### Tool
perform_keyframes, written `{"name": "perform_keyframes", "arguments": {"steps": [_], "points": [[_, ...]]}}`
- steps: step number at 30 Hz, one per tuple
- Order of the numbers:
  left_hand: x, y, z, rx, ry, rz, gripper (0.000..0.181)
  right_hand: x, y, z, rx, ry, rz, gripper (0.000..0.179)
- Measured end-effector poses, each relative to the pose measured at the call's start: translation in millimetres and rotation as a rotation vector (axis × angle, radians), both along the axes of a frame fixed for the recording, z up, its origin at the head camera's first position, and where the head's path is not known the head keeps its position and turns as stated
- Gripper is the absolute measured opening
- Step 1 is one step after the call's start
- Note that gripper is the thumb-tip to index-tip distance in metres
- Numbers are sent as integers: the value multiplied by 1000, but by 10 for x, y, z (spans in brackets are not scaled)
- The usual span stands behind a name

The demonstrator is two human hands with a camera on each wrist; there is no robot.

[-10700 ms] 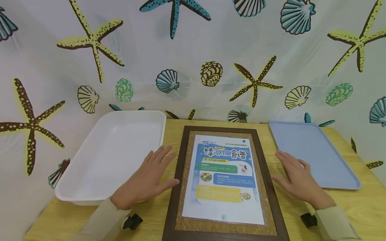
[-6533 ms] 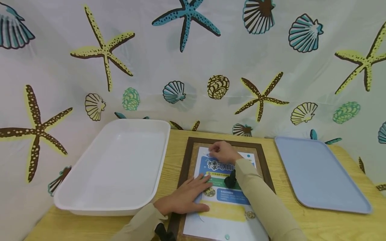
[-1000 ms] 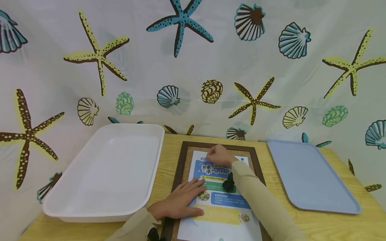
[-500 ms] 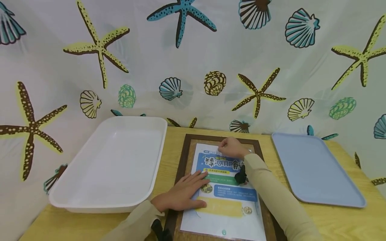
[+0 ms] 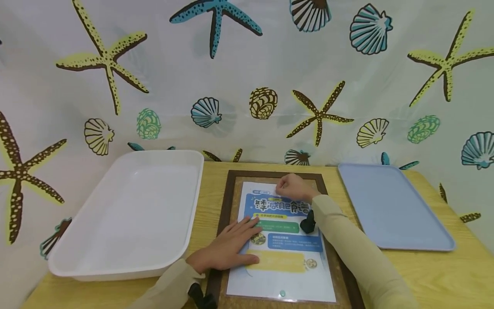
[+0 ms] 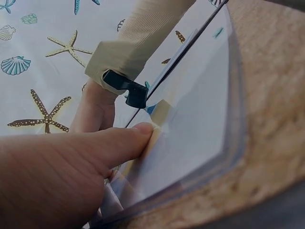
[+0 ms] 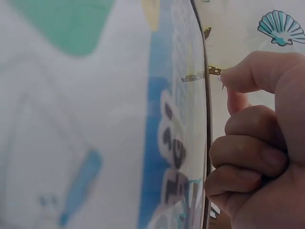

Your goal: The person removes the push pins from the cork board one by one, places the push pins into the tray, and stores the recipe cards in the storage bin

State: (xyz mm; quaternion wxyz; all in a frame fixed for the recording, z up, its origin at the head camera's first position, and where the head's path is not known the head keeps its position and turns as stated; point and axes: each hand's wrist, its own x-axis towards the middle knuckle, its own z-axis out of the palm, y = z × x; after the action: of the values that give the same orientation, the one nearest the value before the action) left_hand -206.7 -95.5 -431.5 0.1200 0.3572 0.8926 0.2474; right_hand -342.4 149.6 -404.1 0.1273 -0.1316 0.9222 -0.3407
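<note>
A printed poster (image 5: 305,285) with blue, green and yellow panels lies on a cork board with a brown frame (image 5: 225,210). My left hand (image 5: 229,248) rests with spread fingers on the poster's left side. In the left wrist view its thumb (image 6: 136,138) presses the glossy sheet. Above the poster's top edge, my right hand (image 5: 295,188) pinches thumb against forefinger, other fingers curled. A tiny pale tip of a thumbtack (image 7: 220,80) shows at those fingertips; the rest is hidden. A green thumbtack (image 5: 282,293) sits at the poster's bottom middle.
A deep white tub (image 5: 127,214) stands left of the board, its rim near my left forearm. To the right lies a shallow light-blue tray (image 5: 393,206). Behind the wooden table (image 5: 420,279) hangs a curtain (image 5: 239,51) printed with starfish and shells.
Earlier both hands lay either side of the board; then the left settled on the poster. The right worked at the top-left corner and has since shifted right, pinching the thumbtack.
</note>
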Motion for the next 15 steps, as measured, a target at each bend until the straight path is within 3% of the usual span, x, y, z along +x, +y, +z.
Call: {"name": "perform_keyframes", "arguments": {"steps": [8,15], "points": [[19,15,-21,18,9,5,70,109,53,23,-28,15,31,15],[-11,30,-32,28,24,5,70,161,183,-22,-52,46,6,12]]}}
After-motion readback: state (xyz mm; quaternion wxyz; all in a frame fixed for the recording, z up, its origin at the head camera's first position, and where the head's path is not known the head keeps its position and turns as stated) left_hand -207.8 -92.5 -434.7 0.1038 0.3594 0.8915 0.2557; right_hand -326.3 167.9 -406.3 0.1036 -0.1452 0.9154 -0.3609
